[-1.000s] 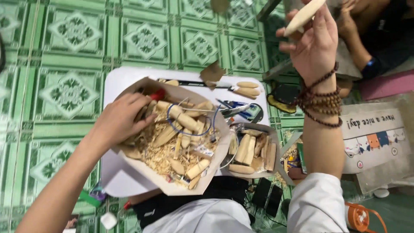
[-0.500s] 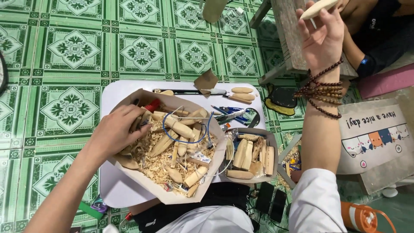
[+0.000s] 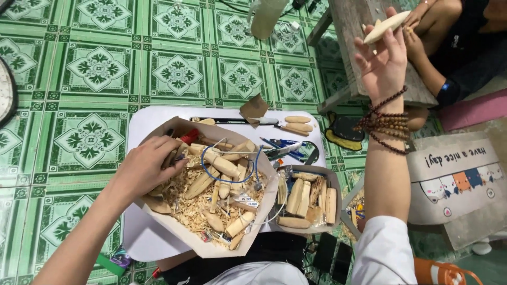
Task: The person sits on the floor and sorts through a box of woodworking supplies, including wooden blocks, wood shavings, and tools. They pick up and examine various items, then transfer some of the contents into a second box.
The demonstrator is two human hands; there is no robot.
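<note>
**Blank held high, other hand in the box**

While the right hand (image 3: 383, 66) stayed raised above the wooden bench (image 3: 359, 31), it pinched a pale wooden blank (image 3: 387, 26) between fingertips and thumb. The blank's long axis ran slantwise, its far tip up and to the right, its near end low and left toward the palm. It was clear of everything, well above the tray (image 3: 158, 119), with only the bench and another person's leg (image 3: 449, 37) behind it. Dark bead bracelets (image 3: 388, 124) wrapped the wrist.

The left hand (image 3: 148, 166) lay in the cardboard box (image 3: 206, 245) at its left rim, fingers curled down among shavings (image 3: 193, 206) and carved pieces beside a red handle (image 3: 189, 136); what it gripped, if anything, could not be told, since the fingertips were buried. A blue wire loop (image 3: 227, 171) lay over the pieces at mid-box. A smaller box (image 3: 309, 198) of blanks sat just to the right, touching the big one. Pens and a knife lay along the tray's far edge, near three more blanks (image 3: 298, 126).

Open room lay on the green tiled floor (image 3: 95, 63) to the left and beyond the tray; the right side was crowded by the bench and a printed bag (image 3: 459, 179).

Compared with half a second earlier, the right hand had kept its height and the blank its tilt, while the left hand had reached slightly deeper into the box.
</note>
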